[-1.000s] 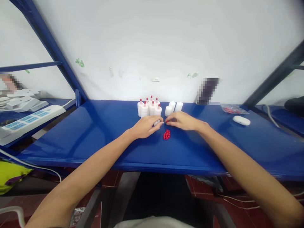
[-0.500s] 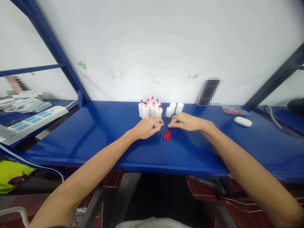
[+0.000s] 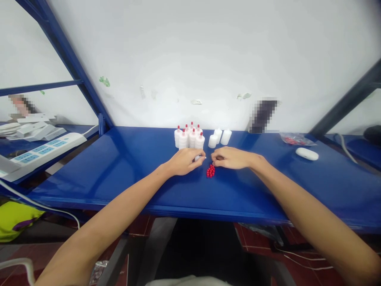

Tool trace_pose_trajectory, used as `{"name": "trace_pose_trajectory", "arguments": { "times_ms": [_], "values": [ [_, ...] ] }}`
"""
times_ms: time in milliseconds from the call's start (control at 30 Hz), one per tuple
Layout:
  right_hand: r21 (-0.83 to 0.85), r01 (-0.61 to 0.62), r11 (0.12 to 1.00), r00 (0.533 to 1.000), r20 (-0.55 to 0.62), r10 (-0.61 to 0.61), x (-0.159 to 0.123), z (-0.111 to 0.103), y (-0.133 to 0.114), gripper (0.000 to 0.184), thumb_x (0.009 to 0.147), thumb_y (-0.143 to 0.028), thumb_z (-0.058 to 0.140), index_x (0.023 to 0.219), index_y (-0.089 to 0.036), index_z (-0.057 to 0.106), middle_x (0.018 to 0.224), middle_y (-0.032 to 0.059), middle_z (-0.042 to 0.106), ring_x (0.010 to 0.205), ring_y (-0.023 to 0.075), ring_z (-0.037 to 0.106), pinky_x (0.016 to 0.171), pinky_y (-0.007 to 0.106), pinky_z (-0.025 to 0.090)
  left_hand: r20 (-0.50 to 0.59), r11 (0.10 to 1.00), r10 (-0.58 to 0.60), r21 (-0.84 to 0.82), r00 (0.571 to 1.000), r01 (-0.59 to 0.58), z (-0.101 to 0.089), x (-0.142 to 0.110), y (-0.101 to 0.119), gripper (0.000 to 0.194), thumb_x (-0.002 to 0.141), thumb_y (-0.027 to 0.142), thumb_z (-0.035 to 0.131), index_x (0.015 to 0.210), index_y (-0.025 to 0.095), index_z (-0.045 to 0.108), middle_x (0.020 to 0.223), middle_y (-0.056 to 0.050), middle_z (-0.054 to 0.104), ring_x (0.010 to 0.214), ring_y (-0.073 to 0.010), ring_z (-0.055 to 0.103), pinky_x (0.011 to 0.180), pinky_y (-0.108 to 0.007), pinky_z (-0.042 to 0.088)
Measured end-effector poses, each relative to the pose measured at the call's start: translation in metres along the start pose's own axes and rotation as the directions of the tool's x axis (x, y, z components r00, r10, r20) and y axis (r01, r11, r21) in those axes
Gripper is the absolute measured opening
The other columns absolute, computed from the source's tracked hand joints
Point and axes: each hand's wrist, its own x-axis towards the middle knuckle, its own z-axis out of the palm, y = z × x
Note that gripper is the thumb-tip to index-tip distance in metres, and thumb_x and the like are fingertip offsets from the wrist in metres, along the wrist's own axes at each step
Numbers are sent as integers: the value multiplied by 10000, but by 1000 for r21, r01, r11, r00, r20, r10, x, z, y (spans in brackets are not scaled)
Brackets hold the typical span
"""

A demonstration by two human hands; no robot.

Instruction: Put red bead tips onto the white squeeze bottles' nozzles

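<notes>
Right hand [image 3: 235, 158] slid nearer the caps [image 3: 210, 171], fingers almost closed, grip unclear, so left hand [image 3: 183, 162] pinching the bottle [image 3: 197, 158] steady helped imo.

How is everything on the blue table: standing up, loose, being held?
Red-capped bottles: standing, caps on.
Plain white bottles: standing, no red caps.
Little red caps: loose, bunched together.
Nozzle bottle: in the left hand, uncapped.
Right hand: by the loose caps.
Plastic bag: lying down, red bits inside.
</notes>
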Motion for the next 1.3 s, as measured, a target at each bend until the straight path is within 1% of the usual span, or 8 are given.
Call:
{"name": "trace_pose_trajectory", "arguments": {
  "times_ms": [300,400,533,633,800,867,1033,1300],
  "values": [
    [72,80,994,996,-53,-77,6,6,6,254,903,-243,389,709,-194,546,794,20,633,748,173,552,733,311,371,3,1000,-5,-3,1000,5,2,0,-2,279,999,352,390,1055,195,614,873,-12,676,703,-148,579,670,-265,392],
    [49,84,995,984,-160,-75,6,6,5,264,911,-243,377,725,-194,557,807,29,622,783,185,549,770,326,373,-6,1000,-17,-27,1000,17,2,-1,-2,288,1003,367,377,1077,199,598,949,-25,681,762,-161,596,710,-277,420],
    [66,199,978,898,-412,-155,6,4,4,246,924,-272,390,761,-190,555,851,50,585,847,205,523,802,345,374,-37,997,-27,-68,999,24,1,-2,1,316,991,358,395,1224,196,533,1115,-67,657,873,-189,617,804,-315,457],
    [36,286,958,799,-561,-217,6,3,2,280,935,-318,426,705,-189,520,774,35,533,765,188,490,745,331,367,-98,993,-52,-113,994,41,1,-2,3,424,993,360,400,1381,191,407,1044,-72,651,813,-185,613,784,-321,469],
    [115,307,945,769,-615,-175,10,10,-13,237,949,-368,484,809,-192,558,778,13,566,689,153,491,675,296,369,-199,975,-75,-221,977,30,7,0,6,613,981,406,455,1506,216,202,892,-30,615,636,-140,557,686,-293,468],
    [126,327,936,729,-664,-166,13,12,-17,231,954,-351,469,805,-193,548,763,9,568,675,149,489,659,290,375,-238,957,-121,-287,964,50,9,3,8,693,950,438,520,1516,232,179,854,-8,605,583,-120,526,668,-282,462],
    [127,184,975,558,-830,2,12,-9,0,208,893,-344,504,750,-200,550,772,28,580,761,192,529,737,330,394,-346,889,-372,-400,861,223,7,9,9,633,929,468,545,1458,205,317,579,77,502,538,-120,495,662,-264,438],
    [257,-76,963,540,-802,256,2,-32,33,284,856,-409,487,715,-186,594,651,25,574,640,178,507,628,303,373,-294,914,-383,-260,876,312,15,15,-3,470,953,429,507,1352,182,498,552,52,559,572,-157,568,660,-282,447]
  ]
}}
